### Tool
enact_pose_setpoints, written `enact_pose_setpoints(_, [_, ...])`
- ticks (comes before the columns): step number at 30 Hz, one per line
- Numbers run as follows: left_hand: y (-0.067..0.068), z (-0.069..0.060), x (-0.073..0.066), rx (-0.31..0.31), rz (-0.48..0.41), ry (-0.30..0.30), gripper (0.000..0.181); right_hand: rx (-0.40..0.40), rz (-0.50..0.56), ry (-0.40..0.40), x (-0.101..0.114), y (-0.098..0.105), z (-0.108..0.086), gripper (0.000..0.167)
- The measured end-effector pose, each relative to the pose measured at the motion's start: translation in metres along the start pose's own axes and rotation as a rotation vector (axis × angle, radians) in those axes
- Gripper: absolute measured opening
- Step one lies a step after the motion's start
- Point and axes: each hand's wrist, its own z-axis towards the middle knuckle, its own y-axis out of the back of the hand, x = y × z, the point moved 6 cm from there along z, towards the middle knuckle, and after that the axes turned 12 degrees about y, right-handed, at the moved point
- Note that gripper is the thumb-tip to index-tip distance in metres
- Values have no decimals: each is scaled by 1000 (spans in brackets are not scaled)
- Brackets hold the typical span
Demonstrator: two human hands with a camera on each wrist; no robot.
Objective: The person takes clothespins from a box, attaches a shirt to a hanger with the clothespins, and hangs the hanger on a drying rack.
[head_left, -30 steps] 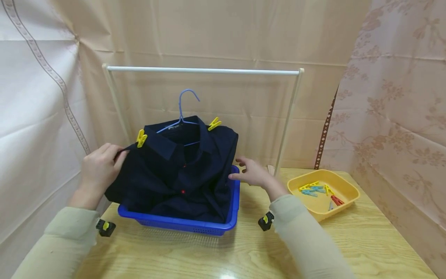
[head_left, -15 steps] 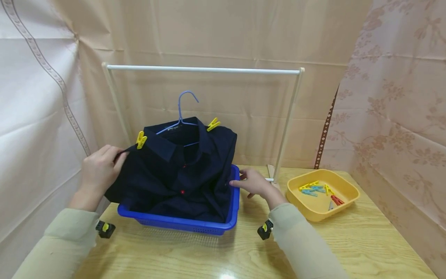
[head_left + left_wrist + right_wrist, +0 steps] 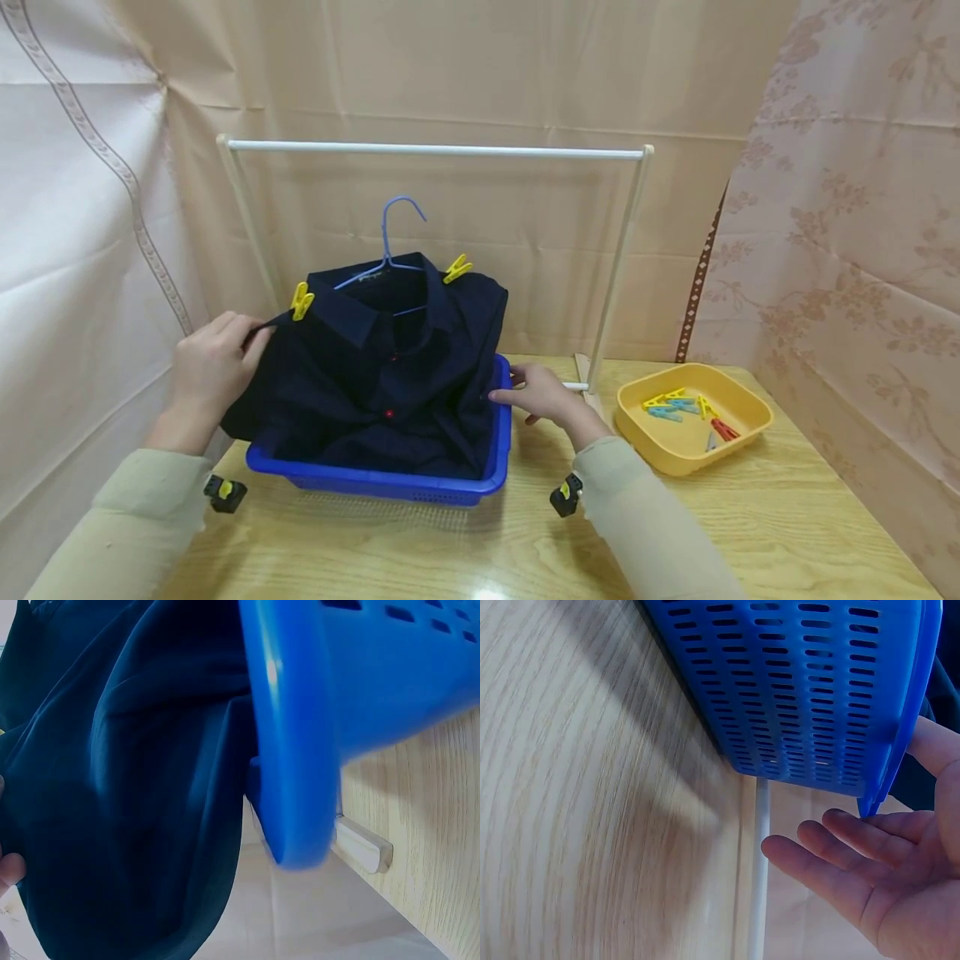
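Observation:
A dark navy shirt [image 3: 420, 358] with red buttons is bunched in a blue plastic basket [image 3: 375, 482]. Inside its collar sits a blue wire hanger [image 3: 386, 242], hook upward. Two yellow clothespins, a left clothespin [image 3: 302, 302] and a right clothespin [image 3: 457, 268], clip the shirt at the shoulders. My left hand [image 3: 217, 360] pinches the sleeve edge between thumb and fingers, pulling it out to the left. At the basket's right side, my right hand [image 3: 546, 393] holds the rim, its thumb over the top and index finger beneath; the other fingers [image 3: 832, 874] extend free.
Behind the basket stands a rack with a white rail [image 3: 435, 150] and slanting legs. A yellow tray [image 3: 693, 460] to the right holds several yellow, blue and red clothespins. Curtains enclose the wooden table [image 3: 360, 558] at the back and sides.
My right hand has come down from beside the shirt onto the basket's right rim. Basket, shirt and hanger have shifted slightly left. My left hand keeps its pinch on the sleeve.

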Motion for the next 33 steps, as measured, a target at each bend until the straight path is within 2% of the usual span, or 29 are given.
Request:
enact_pose_setpoints(6, [3,0,-1,-15,0,-10,13,2,20,-1,5,-6,5,68])
enact_pose_setpoints(13, [7,-1,1,-12,12,12,13,24,47,28,9,-17,11,70])
enact_pose_setpoints(19, [8,-1,3,-27,6,-3,12,38,53,43,14,-25,14,71])
enact_pose_setpoints(33, [10,-2,6,-23,16,4,12,44,40,39,12,-28,16,71])
